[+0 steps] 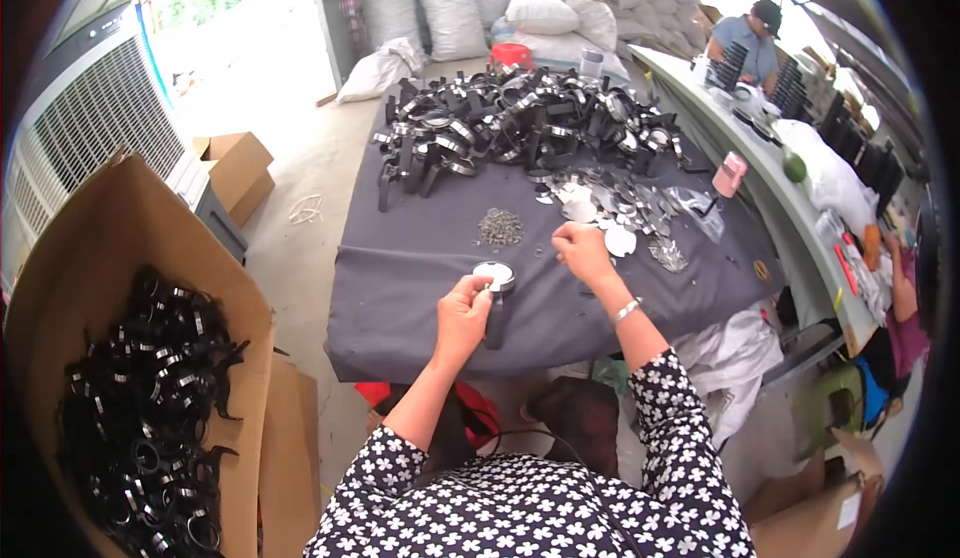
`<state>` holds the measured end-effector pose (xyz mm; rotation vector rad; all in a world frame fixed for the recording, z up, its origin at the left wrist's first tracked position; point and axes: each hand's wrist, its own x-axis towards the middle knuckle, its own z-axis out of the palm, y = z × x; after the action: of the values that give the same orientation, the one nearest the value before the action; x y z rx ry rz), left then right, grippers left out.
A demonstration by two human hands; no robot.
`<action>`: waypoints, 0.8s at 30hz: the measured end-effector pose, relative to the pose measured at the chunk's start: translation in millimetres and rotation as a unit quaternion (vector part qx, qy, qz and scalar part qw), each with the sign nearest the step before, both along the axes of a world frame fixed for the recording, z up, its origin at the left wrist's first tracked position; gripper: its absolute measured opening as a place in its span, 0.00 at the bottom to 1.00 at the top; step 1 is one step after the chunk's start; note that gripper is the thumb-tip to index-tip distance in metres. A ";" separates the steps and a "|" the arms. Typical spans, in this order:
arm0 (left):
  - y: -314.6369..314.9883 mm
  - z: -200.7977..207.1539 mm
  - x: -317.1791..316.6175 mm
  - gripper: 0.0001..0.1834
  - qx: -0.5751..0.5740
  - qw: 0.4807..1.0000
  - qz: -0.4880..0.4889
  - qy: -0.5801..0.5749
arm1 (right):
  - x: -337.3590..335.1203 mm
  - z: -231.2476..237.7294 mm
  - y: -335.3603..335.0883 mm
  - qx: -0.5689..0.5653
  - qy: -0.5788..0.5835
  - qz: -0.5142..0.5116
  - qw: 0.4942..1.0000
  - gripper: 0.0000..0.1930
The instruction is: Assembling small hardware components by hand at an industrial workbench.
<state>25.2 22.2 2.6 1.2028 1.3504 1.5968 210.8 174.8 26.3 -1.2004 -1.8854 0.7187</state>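
My left hand (462, 320) is closed on a round, black-handled part (495, 330) near the front of the grey cloth-covered table (400, 308). A pale disc fills its ring, and the thumb lies by the rim. To the right and slightly farther off, my right hand (584, 252) hovers with its fingers pinched together; anything between them is too small to make out. Between and beyond the hands lies a heap of small metal pieces (500, 227). Shiny round discs (620, 242) are scattered just past my right hand.
Many similar black-handled rings (530, 123) are piled across the table's far side. A cardboard box (250, 358) full of black rings stands at my left. A pink object (730, 174) sits near the table's right edge. Another person (748, 43) works at the long bench (690, 83).
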 end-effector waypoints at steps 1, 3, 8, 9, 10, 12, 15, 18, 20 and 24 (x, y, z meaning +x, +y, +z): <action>-2.4 -1.9 2.8 0.09 -0.002 1.000 -0.003 -0.001 | -1.9 -5.6 -0.9 0.015 -0.037 0.003 0.999 0.05; -4.8 -2.8 5.2 0.09 0.008 1.000 -0.011 -0.019 | -6.8 -12.3 -0.8 0.045 -0.082 -0.004 0.996 0.06; -12.0 2.5 8.8 0.09 0.001 1.000 -0.007 -0.005 | -12.0 -22.6 -2.9 0.123 -0.210 -0.029 0.970 0.06; -11.8 4.8 11.0 0.08 -0.007 1.000 -0.004 0.004 | -9.9 -25.9 -0.5 0.136 -0.223 -0.004 0.965 0.05; -13.0 4.9 8.7 0.09 0.001 1.000 0.017 0.027 | -6.5 -23.5 2.4 0.152 -0.236 0.020 0.959 0.04; -12.3 -7.7 -1.3 0.10 0.057 0.995 0.032 0.072 | -15.5 -25.3 -0.4 0.205 -0.182 0.026 0.961 0.01; -17.9 5.3 -0.1 0.09 -0.010 0.999 -0.011 -0.037 | -16.6 -16.9 -16.8 0.208 -0.092 0.040 0.973 0.00; -15.7 6.4 0.5 0.08 0.002 0.999 -0.004 -0.052 | -10.8 -5.6 -37.2 0.208 -0.097 0.068 0.971 0.00; -14.7 6.0 0.3 0.09 -0.003 0.999 0.001 -0.036 | -8.1 -7.7 -47.7 0.244 -0.262 0.069 0.931 0.01; -6.5 3.8 2.4 0.09 0.015 1.000 0.016 0.017 | 3.5 6.7 -55.1 0.265 -0.403 0.078 0.873 0.01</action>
<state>27.6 15.7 6.4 1.2360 1.3783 1.6305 214.3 119.8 33.0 -1.0546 -2.6363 -0.3167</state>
